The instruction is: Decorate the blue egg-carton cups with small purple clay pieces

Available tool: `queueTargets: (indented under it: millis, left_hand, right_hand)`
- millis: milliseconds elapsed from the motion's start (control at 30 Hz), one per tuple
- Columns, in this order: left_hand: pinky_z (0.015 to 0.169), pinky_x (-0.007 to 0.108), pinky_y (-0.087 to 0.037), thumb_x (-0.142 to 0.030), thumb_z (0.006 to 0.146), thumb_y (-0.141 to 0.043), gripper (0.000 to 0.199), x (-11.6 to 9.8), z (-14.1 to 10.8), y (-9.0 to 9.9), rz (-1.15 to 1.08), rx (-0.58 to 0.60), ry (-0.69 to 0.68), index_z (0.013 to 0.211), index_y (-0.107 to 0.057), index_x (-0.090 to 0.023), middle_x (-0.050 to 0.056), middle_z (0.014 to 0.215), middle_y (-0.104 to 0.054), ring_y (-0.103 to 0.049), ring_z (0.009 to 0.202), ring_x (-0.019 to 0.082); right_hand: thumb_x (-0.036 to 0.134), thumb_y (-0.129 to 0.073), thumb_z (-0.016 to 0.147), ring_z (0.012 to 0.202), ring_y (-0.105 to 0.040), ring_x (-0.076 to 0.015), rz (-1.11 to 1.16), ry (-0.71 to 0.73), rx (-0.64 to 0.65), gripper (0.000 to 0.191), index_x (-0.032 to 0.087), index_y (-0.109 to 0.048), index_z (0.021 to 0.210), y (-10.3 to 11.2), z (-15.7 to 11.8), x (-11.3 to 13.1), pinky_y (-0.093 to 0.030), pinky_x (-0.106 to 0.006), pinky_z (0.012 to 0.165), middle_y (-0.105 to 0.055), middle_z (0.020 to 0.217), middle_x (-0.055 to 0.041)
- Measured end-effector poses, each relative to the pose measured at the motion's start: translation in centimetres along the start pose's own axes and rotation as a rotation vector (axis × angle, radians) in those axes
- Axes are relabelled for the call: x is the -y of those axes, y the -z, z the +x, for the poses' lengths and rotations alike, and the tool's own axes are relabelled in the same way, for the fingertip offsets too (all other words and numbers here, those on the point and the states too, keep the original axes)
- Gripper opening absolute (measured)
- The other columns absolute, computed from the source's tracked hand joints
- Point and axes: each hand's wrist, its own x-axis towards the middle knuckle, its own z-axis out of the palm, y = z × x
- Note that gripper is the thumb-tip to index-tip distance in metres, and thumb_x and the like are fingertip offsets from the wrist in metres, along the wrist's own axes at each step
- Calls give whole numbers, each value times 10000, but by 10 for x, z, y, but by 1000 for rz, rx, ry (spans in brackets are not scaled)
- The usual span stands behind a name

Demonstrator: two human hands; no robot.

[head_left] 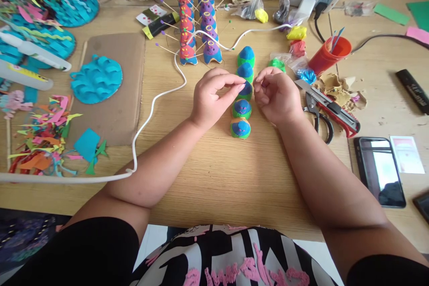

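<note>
A row of several small blue-and-green clay-covered domes runs away from me on the wooden table. The nearest dome (240,129) and the one behind it (241,109) have small pink smiling faces. My left hand (212,97) has thumb and forefinger pinched at the middle dome (246,91), partly hiding it. Whatever lies in that pinch is too small to make out. Just right of the same dome is my right hand (280,94), fingers curled in and fingertips close together; anything inside them is hidden. The farthest dome (246,56) shows no face from here.
Red figures (187,38) and purple figures (211,45) with pins stand at the back. A white cable (151,109) crosses the left side. Rightward lie a utility knife (330,106), scissors (317,116), a red cup (330,56) and a phone (380,172). Cardboard (129,80) lies left.
</note>
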Motion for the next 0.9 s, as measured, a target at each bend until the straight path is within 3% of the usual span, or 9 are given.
queueTargets:
  millis: [200,333,567,767,900]
  left_hand:
    - [976,356,-680,-437,1133,-696,207,0,-1,2,26,-12,-38,1151,-840,-289,16,1041,-821,-790,1000,169]
    - [1004,376,-677,-434,1131,-700,204,0,-1,3,66,7,-57,1149,-838,-286,11,1044,-818,-795,1027,176]
    - [976,356,-682,-363,1121,-718,166,-2,-1,2,24,13,-96,1235,-821,-299,17,1070,-826,-797,1014,172]
    - [896,354,-697,-378,1116,-722,182,3,-1,0,6,-1,-96,1275,-796,-329,14,1067,-822,-788,958,167]
    - [890,355,-697,-365,1117,-718,173,4,-2,-1,-9,-10,-116,1268,-794,-328,9,1054,-822,-783,944,164]
  right_hand:
    - [759,-931,774,503,-357,-65,0,20,94,586,232,-677,796,-10,-11,5,-237,-242,435,-545,619,62]
    - [736,-988,714,548,-428,-77,-44,32,141,585,220,-727,804,-13,-14,3,-271,-239,462,-540,614,59]
    - [710,-1026,672,580,-474,-89,-38,62,110,587,221,-722,787,-11,-9,-2,-326,-243,491,-556,620,55]
    - [694,-959,790,535,-404,-72,-5,38,80,551,239,-649,816,-8,-10,1,-307,-232,476,-515,628,70]
    - [773,-822,895,525,-387,-79,24,-3,64,609,246,-553,752,-7,-9,4,-261,-237,450,-502,629,50]
